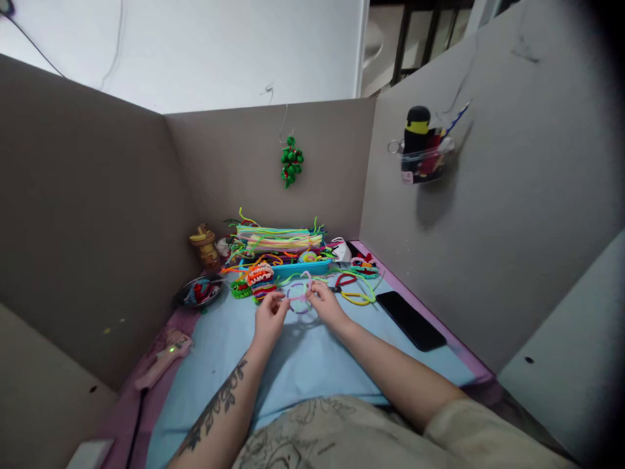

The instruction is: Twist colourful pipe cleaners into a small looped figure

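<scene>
Between my hands is a ring of purple and pink pipe cleaner (299,311), held just above the light blue cloth. My left hand (271,316) pinches its left side with thumb and forefinger. On the ring's right side, my right hand (326,305) grips it, and a pale pink end sticks up near those fingertips. Just beyond my left hand lie striped and orange-and-pink pipe cleaner pieces (260,277). Past my right hand are red and yellow pipe cleaner loops (359,298). My fingers partly cover where the ring is joined.
A blue tray (303,268) heaped with colourful pipe cleaners stands at the back. A black phone (411,320) lies right; a dark bowl (188,298) and pink glue gun (166,360) are left. Grey panels enclose three sides, with a plastic holder (424,163) hung on the right one.
</scene>
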Available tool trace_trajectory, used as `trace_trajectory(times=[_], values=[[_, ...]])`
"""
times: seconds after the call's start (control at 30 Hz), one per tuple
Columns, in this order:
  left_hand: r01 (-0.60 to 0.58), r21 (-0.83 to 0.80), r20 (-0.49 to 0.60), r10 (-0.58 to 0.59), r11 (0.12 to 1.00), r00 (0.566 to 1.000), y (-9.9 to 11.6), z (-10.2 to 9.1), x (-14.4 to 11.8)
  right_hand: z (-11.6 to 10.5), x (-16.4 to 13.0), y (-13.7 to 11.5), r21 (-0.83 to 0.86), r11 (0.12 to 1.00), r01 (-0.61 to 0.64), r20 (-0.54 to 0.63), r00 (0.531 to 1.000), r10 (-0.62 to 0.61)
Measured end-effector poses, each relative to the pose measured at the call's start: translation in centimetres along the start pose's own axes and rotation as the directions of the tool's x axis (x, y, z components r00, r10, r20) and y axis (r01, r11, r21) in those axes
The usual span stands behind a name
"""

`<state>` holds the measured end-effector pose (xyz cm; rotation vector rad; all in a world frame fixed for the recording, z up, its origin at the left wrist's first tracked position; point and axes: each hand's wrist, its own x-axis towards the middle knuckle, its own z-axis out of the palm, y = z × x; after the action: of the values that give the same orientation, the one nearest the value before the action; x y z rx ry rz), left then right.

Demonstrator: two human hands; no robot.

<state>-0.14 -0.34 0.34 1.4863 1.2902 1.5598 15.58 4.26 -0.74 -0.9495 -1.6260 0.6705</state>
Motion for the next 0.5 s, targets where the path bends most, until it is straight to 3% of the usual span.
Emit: trace_trajectory(times=[0.1, 0.23, 0.33, 0.5], values=[[-0.036, 0.029, 0.047, 0.034, 0.999, 0.998, 0.1, 0.4, -0.5, 0.5, -0.3, 0.2, -0.021, 0.998, -0.066, -0.055, 0.996, 0.065], [0.043, -0.050, 0.103, -0.038, 0.998, 0.994, 0.0, 0.8, -0.6, 1.0, -0.9, -0.3, -0.030, 0.995, -0.097, -0.045, 0.994, 0.095], [0.082, -0.081, 0.095, -0.074, 0.993, 0.993, -0.2, 0.8, -0.5, 1.1, -1.0, -0.7, -0.005, 0.995, -0.101, -0.007, 0.995, 0.101], [0.037, -0.054, 0.055, -0.034, 0.998, 0.998, -0.3, 0.7, -0.5, 1.2, -1.1, -1.0, 0.049, 0.991, -0.124, 0.019, 0.992, 0.123]])
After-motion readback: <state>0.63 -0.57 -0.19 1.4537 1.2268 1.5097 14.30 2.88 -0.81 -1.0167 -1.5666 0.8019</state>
